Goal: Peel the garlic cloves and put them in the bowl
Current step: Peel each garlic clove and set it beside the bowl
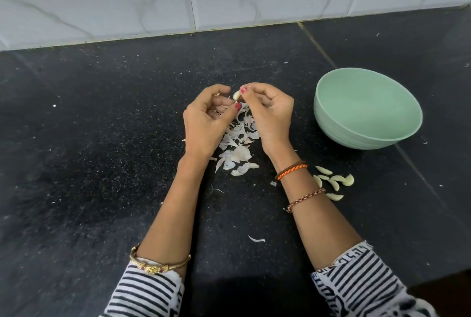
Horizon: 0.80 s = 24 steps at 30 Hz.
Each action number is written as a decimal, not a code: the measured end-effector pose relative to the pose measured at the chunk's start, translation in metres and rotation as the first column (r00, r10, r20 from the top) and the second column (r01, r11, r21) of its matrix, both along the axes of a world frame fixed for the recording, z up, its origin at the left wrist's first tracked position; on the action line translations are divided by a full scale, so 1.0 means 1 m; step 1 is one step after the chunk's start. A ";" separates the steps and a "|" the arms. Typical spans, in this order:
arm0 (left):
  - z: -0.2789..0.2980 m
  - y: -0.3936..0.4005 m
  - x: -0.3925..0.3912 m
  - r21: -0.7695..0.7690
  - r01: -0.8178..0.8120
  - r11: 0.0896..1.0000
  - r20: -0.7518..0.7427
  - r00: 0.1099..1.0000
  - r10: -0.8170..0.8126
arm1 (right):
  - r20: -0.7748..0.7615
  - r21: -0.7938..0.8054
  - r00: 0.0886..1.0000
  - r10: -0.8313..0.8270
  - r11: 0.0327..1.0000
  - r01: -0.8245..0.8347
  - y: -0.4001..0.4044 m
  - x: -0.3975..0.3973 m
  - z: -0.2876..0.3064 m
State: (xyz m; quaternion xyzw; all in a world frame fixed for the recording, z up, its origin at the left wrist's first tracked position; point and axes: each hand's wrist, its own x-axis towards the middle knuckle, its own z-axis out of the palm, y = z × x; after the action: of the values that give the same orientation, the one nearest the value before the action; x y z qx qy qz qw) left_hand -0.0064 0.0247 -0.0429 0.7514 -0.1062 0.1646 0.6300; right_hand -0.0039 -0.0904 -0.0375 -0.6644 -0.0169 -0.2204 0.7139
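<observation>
Pale little garlic clove (237,95) sits pinched between our left hand (207,119) and right hand (267,112), above the skins. Our smooth mint-green bowl (367,110) waits empty on the right, nearer our right hand.

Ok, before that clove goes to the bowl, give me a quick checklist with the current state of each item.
1. Garlic clove held: ok, pinched between the left hand and right hand.
2. Clove fully peeled: cannot tell, fingers hide much of it.
3. Green bowl upright and open: ok, to the right of the hands.
4. Bowl contents: not ok, nothing visible inside.
5. Peeled cloves in bowl: not ok, they lie on the black counter by the right forearm.
6. Pile of skins apart from bowl: ok, it lies under the hands.
</observation>
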 end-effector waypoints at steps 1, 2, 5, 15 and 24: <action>0.000 0.000 0.000 0.013 0.001 1.000 0.035 0.999 -0.002 | -0.003 0.008 1.000 0.024 1.000 -0.024 0.001 -0.001 0.001; 0.001 -0.001 0.000 0.029 -0.008 1.000 0.074 0.997 0.006 | -0.005 0.008 0.999 0.044 0.999 -0.044 0.001 -0.001 0.001; 0.001 -0.001 0.000 0.006 -0.067 0.998 0.100 0.993 0.066 | -0.029 -0.029 0.998 0.065 0.997 -0.065 0.002 -0.001 -0.001; -0.002 0.006 0.006 -0.118 -0.026 0.993 0.064 0.997 0.034 | 0.129 -0.437 0.991 0.028 0.899 0.032 -0.005 0.001 -0.004; 0.000 0.005 0.004 -0.113 0.049 0.992 0.049 0.998 -0.043 | 0.395 -0.627 0.917 -0.052 0.714 0.311 -0.008 0.004 -0.005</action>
State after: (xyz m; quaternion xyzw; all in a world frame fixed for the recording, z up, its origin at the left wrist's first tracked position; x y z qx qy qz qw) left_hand -0.0021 0.0293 -0.0434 0.7076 -0.1285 0.1731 0.6729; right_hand -0.0002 -0.0983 -0.0424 -0.8266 -0.1559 -0.3835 0.3813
